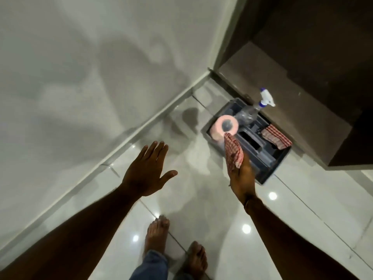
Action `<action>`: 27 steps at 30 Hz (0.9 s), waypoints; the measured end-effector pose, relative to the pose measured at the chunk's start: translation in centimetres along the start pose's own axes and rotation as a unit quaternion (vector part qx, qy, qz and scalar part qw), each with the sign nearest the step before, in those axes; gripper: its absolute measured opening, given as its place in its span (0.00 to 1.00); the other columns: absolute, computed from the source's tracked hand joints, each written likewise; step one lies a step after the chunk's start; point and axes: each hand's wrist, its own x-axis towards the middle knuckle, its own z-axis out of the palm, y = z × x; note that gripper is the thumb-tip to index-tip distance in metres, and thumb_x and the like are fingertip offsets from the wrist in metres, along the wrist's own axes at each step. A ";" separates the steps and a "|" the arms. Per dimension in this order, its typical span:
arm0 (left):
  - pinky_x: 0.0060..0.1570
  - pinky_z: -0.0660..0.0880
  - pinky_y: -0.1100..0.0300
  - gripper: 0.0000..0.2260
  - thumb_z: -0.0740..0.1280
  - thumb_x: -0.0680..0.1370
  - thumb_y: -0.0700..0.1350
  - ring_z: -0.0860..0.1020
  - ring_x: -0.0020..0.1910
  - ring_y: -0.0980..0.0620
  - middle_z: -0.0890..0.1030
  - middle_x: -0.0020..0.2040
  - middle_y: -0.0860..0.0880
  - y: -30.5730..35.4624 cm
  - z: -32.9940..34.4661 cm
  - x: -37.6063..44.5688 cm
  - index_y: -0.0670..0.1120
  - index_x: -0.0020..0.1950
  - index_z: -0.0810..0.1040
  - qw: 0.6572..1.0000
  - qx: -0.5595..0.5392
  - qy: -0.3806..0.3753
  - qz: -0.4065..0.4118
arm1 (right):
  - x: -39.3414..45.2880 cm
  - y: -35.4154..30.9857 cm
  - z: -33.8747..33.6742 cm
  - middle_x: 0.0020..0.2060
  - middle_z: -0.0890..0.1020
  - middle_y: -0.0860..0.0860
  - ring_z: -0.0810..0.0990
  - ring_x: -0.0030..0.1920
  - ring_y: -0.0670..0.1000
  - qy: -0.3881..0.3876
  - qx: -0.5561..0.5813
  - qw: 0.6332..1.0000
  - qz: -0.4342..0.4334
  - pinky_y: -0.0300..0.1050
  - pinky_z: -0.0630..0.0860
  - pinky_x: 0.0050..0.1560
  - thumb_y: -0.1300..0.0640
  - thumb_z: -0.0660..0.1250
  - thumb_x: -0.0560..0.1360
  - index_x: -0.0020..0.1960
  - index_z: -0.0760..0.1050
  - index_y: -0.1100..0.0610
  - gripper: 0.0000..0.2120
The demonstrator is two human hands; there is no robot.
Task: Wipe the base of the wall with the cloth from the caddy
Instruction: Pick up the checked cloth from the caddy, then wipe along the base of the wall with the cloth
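Right hand point(241, 176): clamped on checked cloth point(233, 153), near caddy point(268, 160).
Left hand point(146, 170): fingers spread, empty, above floor.

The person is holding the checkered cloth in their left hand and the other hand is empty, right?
Not quite. The head view shows the checkered cloth held in the right hand, above the caddy. It is the left hand that is empty, open with fingers spread.
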 end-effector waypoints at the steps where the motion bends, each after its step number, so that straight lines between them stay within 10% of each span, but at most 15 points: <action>1: 0.84 0.47 0.48 0.46 0.38 0.79 0.74 0.50 0.86 0.43 0.55 0.86 0.42 -1.0 0.5 -0.9 0.42 0.85 0.51 1.000 -0.011 0.001 -0.017 | -0.1 -0.6 1.3 0.68 0.77 0.55 0.78 0.63 0.46 -0.017 0.023 1.000 -0.007 0.44 0.76 0.69 0.66 0.62 0.83 0.76 0.65 0.58 0.22; 6: 0.84 0.43 0.50 0.45 0.40 0.78 0.74 0.44 0.86 0.46 0.48 0.87 0.44 -6.0 5.2 -4.5 0.43 0.85 0.45 0.991 -0.068 0.000 -0.112 | 1.7 -0.6 9.0 0.59 0.82 0.59 0.78 0.52 0.51 -0.048 -0.055 0.997 -0.017 0.62 0.78 0.63 0.63 0.65 0.81 0.69 0.72 0.61 0.17; 13: 0.84 0.44 0.50 0.44 0.40 0.80 0.73 0.42 0.85 0.46 0.45 0.87 0.44 -12.2 15.9 -3.6 0.43 0.86 0.45 0.985 -0.087 0.000 -0.146 | 8.8 2.8 18.9 0.75 0.71 0.42 0.69 0.75 0.47 -0.072 -0.151 0.976 -0.142 0.51 0.67 0.77 0.76 0.53 0.73 0.79 0.62 0.43 0.42; 19: 0.85 0.47 0.45 0.44 0.41 0.80 0.73 0.42 0.85 0.44 0.41 0.86 0.44 -15.1 27.2 0.4 0.43 0.85 0.43 0.987 -0.080 -0.003 -0.139 | 15.9 10.2 27.4 0.78 0.68 0.53 0.65 0.77 0.59 -0.165 -0.373 0.859 -0.310 0.57 0.60 0.78 0.61 0.59 0.78 0.81 0.60 0.49 0.32; 22: 0.84 0.49 0.42 0.44 0.50 0.81 0.72 0.46 0.86 0.42 0.46 0.86 0.42 -14.5 31.0 1.2 0.42 0.85 0.48 0.987 -0.084 0.018 -0.139 | 15.7 14.8 31.1 0.83 0.52 0.54 0.48 0.81 0.67 -0.254 -0.455 0.820 -0.239 0.68 0.51 0.78 0.58 0.59 0.80 0.83 0.48 0.46 0.36; 27: 0.82 0.53 0.38 0.44 0.55 0.80 0.70 0.49 0.86 0.38 0.51 0.86 0.37 -14.6 34.0 1.8 0.40 0.85 0.52 0.986 -0.060 0.049 -0.151 | 18.2 17.3 32.5 0.83 0.50 0.52 0.46 0.81 0.66 -0.196 -0.449 0.845 -0.216 0.73 0.43 0.76 0.40 0.53 0.80 0.83 0.48 0.44 0.33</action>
